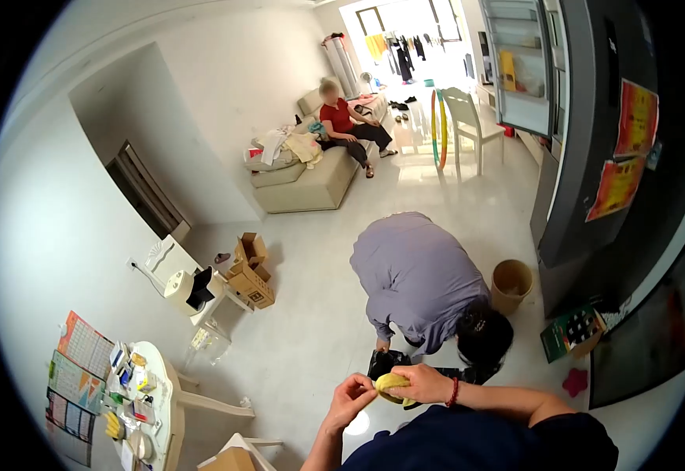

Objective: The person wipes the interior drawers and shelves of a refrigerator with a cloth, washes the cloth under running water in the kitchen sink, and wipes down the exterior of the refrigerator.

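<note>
My right hand [423, 384] is closed around a yellow banana [392, 383], its skin hanging in folds about the fingers. At the banana's left end, a small pale bit shows. There my left hand [353, 400] pinches with thumb and fingertips; exactly what lies between them is too small to make out. A red beaded bracelet [453, 392] circles my right wrist. Just beyond my hands, a person in a grey-purple top [417, 271] bends low, with one hand at a black plastic bag [387, 362] below the banana.
A bin [511, 282] stands right of the bending person, near the open fridge [594, 141]. On the left are a cluttered table [171, 408], a chair carrying a white appliance [179, 290] and cardboard boxes [250, 282]. Another person [338, 118] sits on the sofa [303, 188].
</note>
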Available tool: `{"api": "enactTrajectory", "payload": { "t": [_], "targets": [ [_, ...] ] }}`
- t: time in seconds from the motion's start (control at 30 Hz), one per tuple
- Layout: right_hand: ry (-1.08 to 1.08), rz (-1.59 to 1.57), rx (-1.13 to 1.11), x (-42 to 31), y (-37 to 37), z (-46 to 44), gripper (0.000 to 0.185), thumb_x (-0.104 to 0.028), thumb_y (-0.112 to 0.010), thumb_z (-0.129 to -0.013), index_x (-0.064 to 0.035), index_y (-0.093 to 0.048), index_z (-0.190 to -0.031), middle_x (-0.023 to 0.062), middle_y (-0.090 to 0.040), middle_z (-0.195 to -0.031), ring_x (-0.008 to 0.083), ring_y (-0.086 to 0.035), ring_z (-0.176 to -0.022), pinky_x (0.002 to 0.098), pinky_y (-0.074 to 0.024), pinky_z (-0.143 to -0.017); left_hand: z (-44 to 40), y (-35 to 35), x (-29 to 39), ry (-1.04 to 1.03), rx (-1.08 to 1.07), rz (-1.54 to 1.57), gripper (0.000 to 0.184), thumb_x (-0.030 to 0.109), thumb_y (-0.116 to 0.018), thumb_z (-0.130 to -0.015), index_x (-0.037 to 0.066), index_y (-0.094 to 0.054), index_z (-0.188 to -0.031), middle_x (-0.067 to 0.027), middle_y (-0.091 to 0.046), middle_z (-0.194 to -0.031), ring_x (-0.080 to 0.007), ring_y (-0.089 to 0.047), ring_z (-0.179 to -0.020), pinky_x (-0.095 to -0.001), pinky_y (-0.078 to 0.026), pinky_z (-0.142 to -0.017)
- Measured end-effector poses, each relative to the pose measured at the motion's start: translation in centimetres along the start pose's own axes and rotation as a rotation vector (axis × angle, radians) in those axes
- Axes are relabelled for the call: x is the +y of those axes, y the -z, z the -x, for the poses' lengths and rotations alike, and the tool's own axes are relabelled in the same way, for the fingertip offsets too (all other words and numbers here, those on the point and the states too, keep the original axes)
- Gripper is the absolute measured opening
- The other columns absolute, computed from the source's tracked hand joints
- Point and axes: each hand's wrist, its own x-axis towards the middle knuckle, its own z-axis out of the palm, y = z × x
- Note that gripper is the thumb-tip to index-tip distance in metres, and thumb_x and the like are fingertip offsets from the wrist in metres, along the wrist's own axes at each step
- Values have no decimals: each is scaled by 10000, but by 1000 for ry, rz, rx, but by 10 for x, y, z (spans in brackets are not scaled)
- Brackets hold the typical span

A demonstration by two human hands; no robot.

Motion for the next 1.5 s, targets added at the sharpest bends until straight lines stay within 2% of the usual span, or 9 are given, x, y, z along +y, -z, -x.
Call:
{"api": "enactTrajectory", "payload": {
  "t": [0.17,0.27,0.33,0.53,0.7,1.0,1.17,1.27,1.5],
  "targets": [
    [-57,144,109,-10,7,4,357,-419,-620,-853,-69,-550,-861,148,-591,-672,355,-614,-681,444,-445,-571,-6,-27,5,-193,-15,-438,412,123,-799,-737,50,-558,-1064,-65,-564,-1017,-183,-591,-961,-310,-474,-866],
    [-35,204,99,-21,12,8,349,-425,-614,-856,-81,-557,-867,148,-596,-676,360,-615,-693,448,-453,-568,-16,-29,-12,-301,58,-480,405,106,-791,-740,39,-551,-1060,-74,-570,-1018,-181,-587,-937,-316,-482,-834],
    [-11,161,65,-25,17,13,360,-448,-606,-859,-90,-570,-876,136,-612,-688,356,-618,-682,429,-468,-569,-23,-24,-16,-427,81,-637,348,-14,-689,-724,30,-548,-1039,-99,-583,-962,-225,-587,-853,-333,-490,-765],
    [19,368,94,-29,34,30,393,-447,-626,-858,-66,-563,-791,142,-577,-608,333,-600,-584,397,-449,-510,-25,-19,-7,-153,-77,-392,296,-38,-559,-754,6,-559,-1046,-82,-606,-955,-171,-589,-893,-299,-486,-785],
    [-64,468,0,-12,55,46,377,-434,-586,-882,-58,-579,-863,120,-554,-810,320,-589,-762,423,-462,-636,-26,-27,9,-63,-100,-128,235,2,-519,-839,9,-561,-1070,-30,-608,-933,-93,-565,-861,-221,-450,-767],
    [-45,456,5,12,70,56,306,-405,-604,-872,-106,-647,-920,107,-558,-863,315,-597,-798,400,-492,-668,-28,-37,15,16,-143,-238,151,92,-589,-880,15,-602,-1010,-1,-605,-868,-60,-530,-810,-226,-449,-721],
    [-57,396,85,12,72,60,219,-298,-632,-860,-115,-669,-975,99,-592,-911,284,-606,-775,378,-486,-652,-31,-42,25,48,-155,-289,191,188,-575,-937,12,-625,-990,11,-588,-778,-47,-498,-732,-225,-430,-634],
    [-123,226,84,13,74,60,190,-220,-644,-839,-94,-666,-979,103,-610,-902,280,-606,-749,349,-479,-640,-32,-42,26,282,-170,-219,258,245,-578,-948,5,-654,-1005,10,-594,-736,-48,-509,-673,-226,-437,-592],
    [-25,132,170,-4,81,60,173,-173,-648,-837,-55,-652,-964,106,-631,-803,270,-616,-720,322,-476,-640,-45,-52,14,66,-158,-235,241,233,-588,-943,4,-644,-992,27,-564,-716,-39,-480,-655,-214,-408,-574]
  ]
}}
